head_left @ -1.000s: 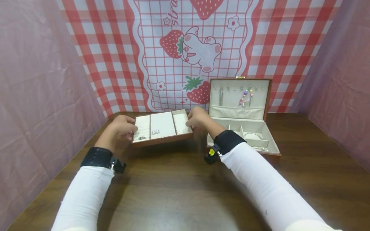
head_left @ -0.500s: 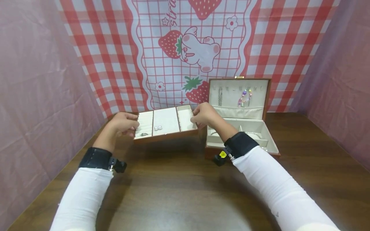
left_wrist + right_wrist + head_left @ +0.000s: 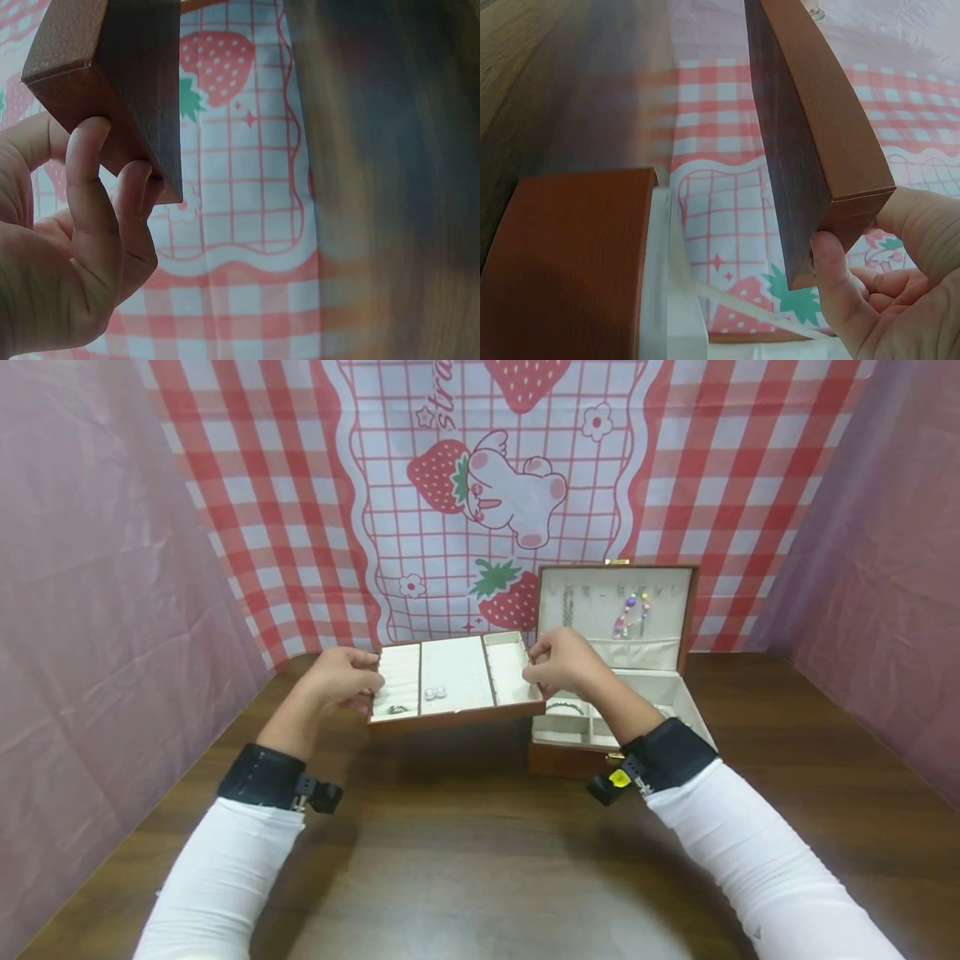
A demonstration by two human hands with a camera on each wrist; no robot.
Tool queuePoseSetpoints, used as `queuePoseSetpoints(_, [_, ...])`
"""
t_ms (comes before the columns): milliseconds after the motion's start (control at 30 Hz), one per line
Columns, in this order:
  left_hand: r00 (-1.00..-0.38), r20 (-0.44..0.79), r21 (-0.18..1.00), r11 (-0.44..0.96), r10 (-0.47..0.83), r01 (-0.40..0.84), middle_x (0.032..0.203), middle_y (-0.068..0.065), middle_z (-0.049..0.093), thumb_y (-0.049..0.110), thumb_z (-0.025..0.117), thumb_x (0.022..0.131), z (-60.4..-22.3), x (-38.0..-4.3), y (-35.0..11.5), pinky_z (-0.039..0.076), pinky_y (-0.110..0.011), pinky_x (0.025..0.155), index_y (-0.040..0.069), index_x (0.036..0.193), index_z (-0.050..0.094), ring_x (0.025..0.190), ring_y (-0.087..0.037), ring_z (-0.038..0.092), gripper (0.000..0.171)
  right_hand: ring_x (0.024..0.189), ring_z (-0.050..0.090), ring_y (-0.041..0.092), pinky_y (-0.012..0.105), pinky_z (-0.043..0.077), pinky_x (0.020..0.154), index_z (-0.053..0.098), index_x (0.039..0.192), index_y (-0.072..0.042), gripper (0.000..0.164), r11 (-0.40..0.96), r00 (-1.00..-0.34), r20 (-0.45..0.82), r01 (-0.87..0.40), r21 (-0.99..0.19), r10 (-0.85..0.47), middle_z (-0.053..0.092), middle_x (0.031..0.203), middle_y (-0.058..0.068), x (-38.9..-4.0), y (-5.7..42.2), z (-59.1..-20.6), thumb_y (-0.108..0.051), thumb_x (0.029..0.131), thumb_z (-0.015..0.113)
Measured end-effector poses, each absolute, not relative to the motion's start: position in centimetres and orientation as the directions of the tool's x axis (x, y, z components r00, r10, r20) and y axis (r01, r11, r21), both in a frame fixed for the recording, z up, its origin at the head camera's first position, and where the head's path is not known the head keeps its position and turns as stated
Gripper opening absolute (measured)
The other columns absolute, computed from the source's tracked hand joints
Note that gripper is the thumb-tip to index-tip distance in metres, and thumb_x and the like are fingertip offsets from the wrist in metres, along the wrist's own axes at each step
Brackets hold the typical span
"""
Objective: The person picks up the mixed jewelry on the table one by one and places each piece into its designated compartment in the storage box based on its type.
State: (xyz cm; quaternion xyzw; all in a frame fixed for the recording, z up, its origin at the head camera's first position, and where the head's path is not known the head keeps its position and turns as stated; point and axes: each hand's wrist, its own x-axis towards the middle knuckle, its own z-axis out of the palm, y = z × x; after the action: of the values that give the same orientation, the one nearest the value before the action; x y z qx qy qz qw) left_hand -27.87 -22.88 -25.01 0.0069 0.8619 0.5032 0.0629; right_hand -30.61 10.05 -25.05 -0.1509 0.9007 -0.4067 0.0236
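Between both hands a brown jewelry tray [image 3: 456,670] with a cream lining is held above the table, tilted with its right end higher. My left hand [image 3: 341,677] grips its left end; in the left wrist view the fingertips [image 3: 90,135] press on its brown end wall. On the opposite end, my right hand [image 3: 566,662] pinches the side wall. Two round pearly earrings [image 3: 435,692] lie in the middle section, and a ring [image 3: 397,710] sits in the ridged left section. The open jewelry box [image 3: 566,760] stands on the table, partly hidden behind my right forearm.
The box's raised lid [image 3: 577,647] carries a colourful beaded bracelet [image 3: 632,614] and a silver chain [image 3: 567,606]. A bracelet [image 3: 564,706] lies in one box compartment. The wooden table [image 3: 450,860] ends at a red checked strawberry cloth [image 3: 285,527], with pink drapes [image 3: 97,610] at the sides.
Both hands have carried the tray to the right and slightly upward, so its right end now reaches the box's left side. The box stays where it was.
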Motion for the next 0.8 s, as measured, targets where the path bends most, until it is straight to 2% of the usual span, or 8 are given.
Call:
queuePoseSetpoints(133, [-0.991, -0.096, 0.872, 0.488, 0.091, -0.04, 0.133, -0.025, 0.046, 0.0, 0.057, 0.087, -24.9, -27.8, -22.0, 0.061, -0.032, 0.067, -0.005, 0.147, 0.035, 0.092, -0.025, 0.057, 0.063, 0.062, 0.066, 0.021, 0.035, 0.06, 0.064, 0.058, 0.119, 0.01, 0.042, 0.623, -0.953, 0.093, -0.261, -0.737, -0.289, 0.068, 0.083, 0.015, -30.3, 11.1, -25.1, -0.008, 0.081, 0.061])
queuePoseSetpoints(267, [-0.992, -0.079, 0.876, 0.481, 0.095, -0.024, 0.13, -0.024, 0.048, 0.002, 0.059, 0.088, -24.8, -27.8, -21.0, 0.061, -0.033, 0.067, -0.004, 0.146, 0.037, 0.097, -0.028, 0.058, 0.063, 0.059, 0.065, 0.02, 0.033, 0.059, 0.061, 0.059, 0.119, 0.012, 0.043, 0.619, -0.95, 0.126, -0.284, -0.732, -0.287, 0.068, 0.081, 0.014, -29.9, 12.3, -25.1, -0.005, 0.08, 0.062])
queuePoseSetpoints(633, [-0.99, -0.051, 0.896, 0.444, 0.13, 0.012, 0.117, -0.02, 0.054, 0.002, 0.061, 0.087, -25.0, -27.9, -18.3, 0.061, -0.037, 0.068, -0.001, 0.145, 0.042, 0.089, -0.025, 0.061, 0.061, 0.059, 0.066, 0.019, 0.031, 0.058, 0.06, 0.06, 0.116, 0.012, 0.039, 0.635, -0.952, 0.15, -0.291, -0.716, -0.267, 0.067, 0.078, 0.012, -28.6, 15.2, -25.1, -0.005, 0.081, 0.061])
queuePoseSetpoints(800, [-0.99, -0.049, 0.909, 0.417, 0.134, 0.011, 0.115, -0.019, 0.057, 0.001, 0.062, 0.086, -25.0, -28.2, -16.6, 0.061, -0.039, 0.069, -0.001, 0.144, 0.043, 0.09, -0.028, 0.063, 0.061, 0.059, 0.065, 0.018, 0.035, 0.059, 0.061, 0.059, 0.116, 0.013, 0.038, 0.646, -0.958, 0.146, -0.276, -0.712, -0.248, 0.065, 0.077, 0.01, -28.0, 16.9, -25.0, -0.006, 0.083, 0.062])
